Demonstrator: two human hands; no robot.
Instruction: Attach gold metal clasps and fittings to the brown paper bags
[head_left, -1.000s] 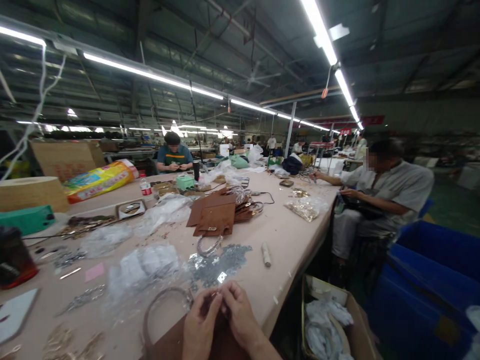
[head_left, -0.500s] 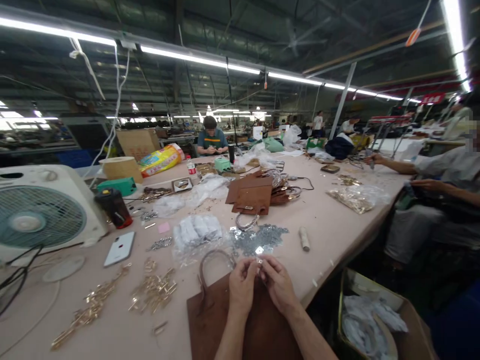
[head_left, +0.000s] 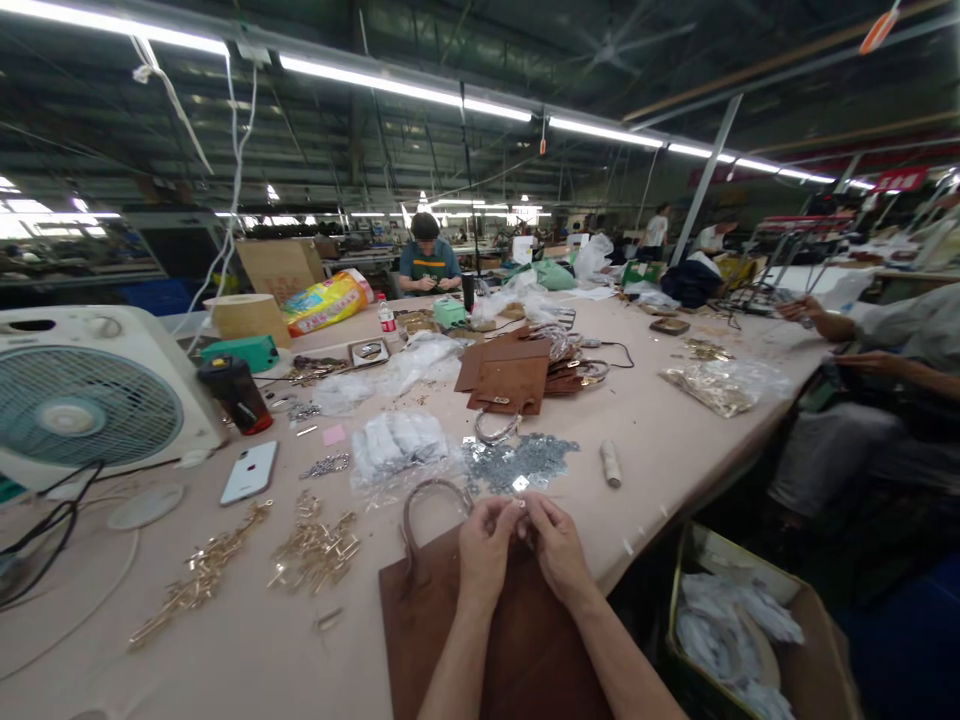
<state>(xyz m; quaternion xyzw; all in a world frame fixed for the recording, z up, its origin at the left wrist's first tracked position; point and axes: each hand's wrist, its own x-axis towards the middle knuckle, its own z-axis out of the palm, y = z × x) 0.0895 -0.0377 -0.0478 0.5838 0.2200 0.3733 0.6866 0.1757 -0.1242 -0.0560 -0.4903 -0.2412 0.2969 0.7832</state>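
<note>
A brown handbag panel (head_left: 424, 610) with a curved handle (head_left: 409, 520) lies at the table's near edge, under my forearms. Over its upper part my left hand (head_left: 486, 548) and my right hand (head_left: 553, 545) meet, fingertips pinched together around a small shiny metal piece (head_left: 520, 505). Its exact kind is too small to make out. Just beyond my fingers spreads a heap of flat silvery metal plates (head_left: 517, 460). Left of the bag panel are piles of gold-coloured metal fittings (head_left: 319, 550).
A fan (head_left: 97, 400), a dark bottle (head_left: 234, 395) and a phone (head_left: 249, 472) stand or lie at left. More brown bag pieces (head_left: 510, 375) are stacked ahead. A thread spool (head_left: 610, 464) lies right. A box of plastic-wrapped items (head_left: 739, 630) sits beside the table; a co-worker's hand (head_left: 806, 312) is farther right.
The view has shifted slightly, so most table items appear a little higher and to the right. My hands stay together above the bag panel, still pinching the small piece.
</note>
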